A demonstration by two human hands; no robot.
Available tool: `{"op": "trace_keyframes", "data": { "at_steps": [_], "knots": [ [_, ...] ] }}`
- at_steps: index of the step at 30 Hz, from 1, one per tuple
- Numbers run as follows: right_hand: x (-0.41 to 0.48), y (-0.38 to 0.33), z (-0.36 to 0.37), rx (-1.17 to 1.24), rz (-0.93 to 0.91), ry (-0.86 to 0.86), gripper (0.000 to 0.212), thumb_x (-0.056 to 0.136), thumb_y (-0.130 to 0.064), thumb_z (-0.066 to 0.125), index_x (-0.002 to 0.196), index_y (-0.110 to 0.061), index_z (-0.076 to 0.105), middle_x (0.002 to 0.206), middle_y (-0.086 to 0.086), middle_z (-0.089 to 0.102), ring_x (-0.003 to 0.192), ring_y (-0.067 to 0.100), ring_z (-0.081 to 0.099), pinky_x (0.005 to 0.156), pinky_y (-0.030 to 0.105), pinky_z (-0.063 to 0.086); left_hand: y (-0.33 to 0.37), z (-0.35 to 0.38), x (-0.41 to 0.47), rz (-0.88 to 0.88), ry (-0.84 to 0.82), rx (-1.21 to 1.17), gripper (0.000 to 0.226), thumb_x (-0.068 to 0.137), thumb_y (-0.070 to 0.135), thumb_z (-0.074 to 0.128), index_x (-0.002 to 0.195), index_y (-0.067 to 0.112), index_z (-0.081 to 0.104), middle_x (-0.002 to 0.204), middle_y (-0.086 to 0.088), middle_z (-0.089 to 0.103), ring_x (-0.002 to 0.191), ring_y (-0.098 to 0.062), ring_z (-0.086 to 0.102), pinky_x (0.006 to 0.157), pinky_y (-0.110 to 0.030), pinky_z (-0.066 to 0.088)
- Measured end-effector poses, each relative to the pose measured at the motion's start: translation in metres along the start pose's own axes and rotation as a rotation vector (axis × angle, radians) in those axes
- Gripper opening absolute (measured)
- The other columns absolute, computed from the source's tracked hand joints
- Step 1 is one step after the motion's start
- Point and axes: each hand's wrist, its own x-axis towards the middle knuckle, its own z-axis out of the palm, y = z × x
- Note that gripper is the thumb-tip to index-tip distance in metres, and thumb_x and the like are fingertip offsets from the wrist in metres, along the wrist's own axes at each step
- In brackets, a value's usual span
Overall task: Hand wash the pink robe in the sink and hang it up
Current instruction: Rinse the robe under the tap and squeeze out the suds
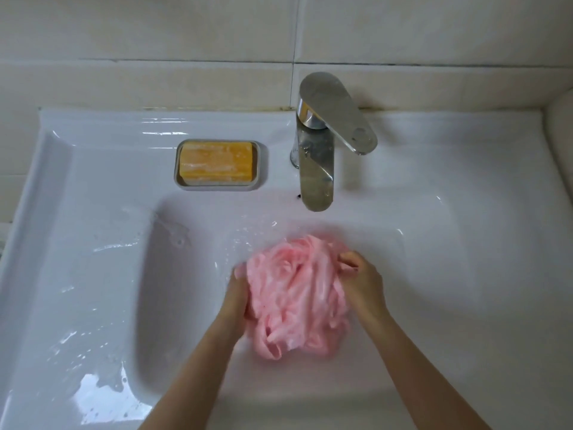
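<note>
The pink robe [294, 293] is a wet, bunched-up bundle in the basin of the white sink [173, 274], just in front of the tap. My left hand [237, 294] grips the bundle's left side, with its fingers tucked under the cloth. My right hand [361, 282] grips the right side, fingers curled into the folds. Soapy film shows on the fabric.
A chrome tap [322, 144] stands behind the basin; no water stream shows. An orange soap bar [217, 162] lies in a grey dish [262, 169] on the sink's ledge at back left. Water puddles lie on the left ledge. Tiled wall behind.
</note>
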Motion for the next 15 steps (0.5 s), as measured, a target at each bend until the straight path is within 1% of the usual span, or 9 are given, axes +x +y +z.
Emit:
{"op": "trace_keyframes", "data": {
  "at_steps": [2, 4, 5, 7, 8, 9, 11, 13, 15],
  "knots": [
    [0.0, 0.01, -0.002, -0.071, -0.087, 0.124, 0.026, 0.082, -0.027, 0.058, 0.108, -0.025, 0.063, 0.115, 0.001, 0.059, 0.107, 0.023, 0.057, 0.085, 0.032, 0.045, 0.003, -0.017, 0.013, 0.25, 0.136, 0.56, 0.047, 0.076, 0.038, 0.057, 0.119, 0.02, 0.053, 0.119, -0.009, 0.057, 0.096, -0.026, 0.06, 0.082, -0.036, 0.052],
    [-0.001, 0.005, 0.004, -0.094, -0.285, 0.147, 0.047, 0.082, -0.044, 0.048, 0.124, -0.026, 0.057, 0.134, 0.0, 0.05, 0.127, 0.02, 0.044, 0.101, 0.034, 0.035, 0.009, -0.023, 0.01, 0.523, 0.278, 0.829, 0.058, 0.074, 0.047, 0.063, 0.127, 0.028, 0.05, 0.13, -0.006, 0.048, 0.115, -0.026, 0.048, 0.097, -0.041, 0.043],
    [-0.002, -0.001, 0.01, -0.135, -0.353, 0.077, 0.057, 0.08, -0.057, 0.04, 0.13, -0.031, 0.052, 0.143, -0.003, 0.042, 0.135, 0.015, 0.034, 0.106, 0.034, 0.028, 0.012, -0.018, 0.006, 0.601, 0.255, 0.878, 0.064, 0.072, 0.062, 0.055, 0.128, 0.031, 0.051, 0.135, -0.002, 0.045, 0.121, -0.023, 0.042, 0.101, -0.041, 0.038],
    [0.003, -0.008, 0.024, -0.203, -0.326, -0.093, 0.064, 0.078, -0.074, 0.032, 0.13, -0.041, 0.048, 0.149, -0.009, 0.034, 0.14, 0.01, 0.026, 0.11, 0.035, 0.024, 0.014, -0.002, 0.004, 0.51, 0.128, 0.978, 0.075, 0.066, 0.083, 0.029, 0.118, 0.037, 0.056, 0.139, 0.002, 0.043, 0.128, -0.023, 0.038, 0.106, -0.046, 0.033],
    [0.006, -0.014, 0.027, -0.207, -0.272, -0.137, 0.059, 0.079, -0.078, 0.034, 0.119, -0.04, 0.056, 0.139, -0.008, 0.047, 0.132, 0.012, 0.038, 0.107, 0.036, 0.031, 0.015, 0.006, 0.004, 0.426, 0.068, 0.996, 0.076, 0.065, 0.087, 0.023, 0.102, 0.035, 0.062, 0.132, 0.0, 0.051, 0.124, -0.025, 0.043, 0.104, -0.048, 0.036],
    [0.008, -0.02, 0.027, -0.192, -0.226, -0.143, 0.052, 0.081, -0.076, 0.037, 0.097, -0.034, 0.064, 0.114, -0.005, 0.062, 0.113, 0.014, 0.055, 0.097, 0.034, 0.04, 0.018, 0.01, 0.003, 0.37, 0.023, 0.963, 0.074, 0.067, 0.087, 0.021, 0.083, 0.028, 0.062, 0.114, -0.004, 0.061, 0.11, -0.027, 0.053, 0.097, -0.048, 0.042],
    [0.004, -0.026, 0.024, -0.129, -0.241, -0.076, 0.053, 0.086, -0.066, 0.043, 0.06, -0.021, 0.051, 0.061, -0.006, 0.055, 0.067, 0.015, 0.056, 0.071, 0.031, 0.044, 0.025, 0.015, -0.004, 0.294, 0.037, 0.678, 0.067, 0.078, 0.077, 0.032, 0.067, 0.015, 0.054, 0.076, -0.005, 0.063, 0.076, -0.025, 0.057, 0.081, -0.042, 0.049],
    [-0.009, -0.023, 0.019, -0.114, -0.355, 0.004, 0.051, 0.085, -0.066, 0.046, 0.061, -0.021, 0.045, 0.055, -0.008, 0.048, 0.056, 0.012, 0.049, 0.06, 0.029, 0.041, 0.024, 0.013, -0.011, 0.317, 0.058, 0.52, 0.047, 0.088, 0.06, 0.047, 0.078, 0.015, 0.053, 0.073, 0.001, 0.062, 0.072, -0.02, 0.057, 0.073, -0.036, 0.047],
    [-0.02, -0.011, 0.021, -0.237, -0.455, 0.081, 0.045, 0.08, -0.068, 0.043, 0.088, -0.026, 0.057, 0.083, -0.009, 0.057, 0.072, 0.012, 0.056, 0.063, 0.027, 0.045, 0.01, 0.012, -0.02, 0.462, 0.17, 0.738, 0.037, 0.085, 0.057, 0.051, 0.1, 0.023, 0.052, 0.097, 0.002, 0.06, 0.086, -0.019, 0.058, 0.074, -0.03, 0.046]
  ]
}}
